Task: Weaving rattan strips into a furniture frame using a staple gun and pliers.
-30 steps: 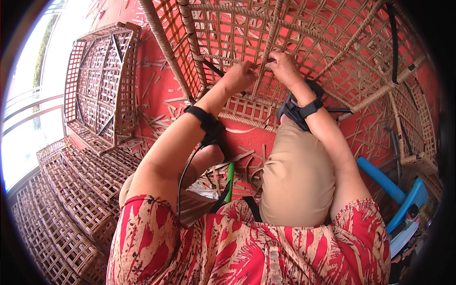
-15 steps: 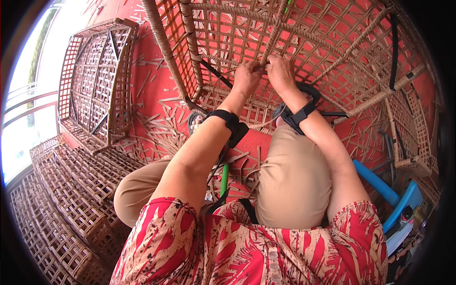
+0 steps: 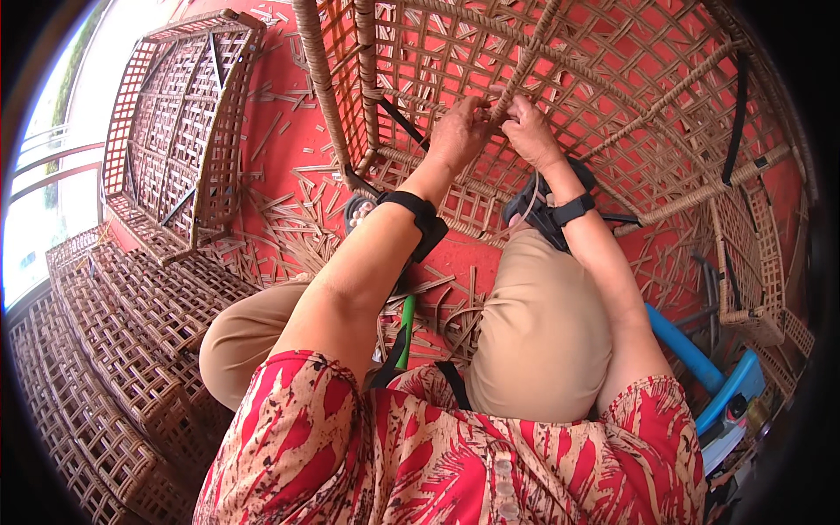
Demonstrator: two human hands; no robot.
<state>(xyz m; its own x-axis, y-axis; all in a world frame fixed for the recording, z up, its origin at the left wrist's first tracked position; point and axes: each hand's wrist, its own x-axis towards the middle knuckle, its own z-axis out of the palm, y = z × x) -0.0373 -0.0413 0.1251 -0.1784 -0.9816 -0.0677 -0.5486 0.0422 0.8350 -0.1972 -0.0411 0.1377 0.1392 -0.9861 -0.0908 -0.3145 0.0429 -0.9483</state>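
red floor [image 3: 289, 166], scattered rattan offcuts [image 3: 289, 227]

A red floor [image 3: 280, 166] is littered with cut rattan strips [image 3: 302, 232]. Woven panels [image 3: 131, 332] stack at lower left beneath another woven frame [image 3: 175, 131]. Daylight enters from a bright opening [image 3: 52, 175] at far left.
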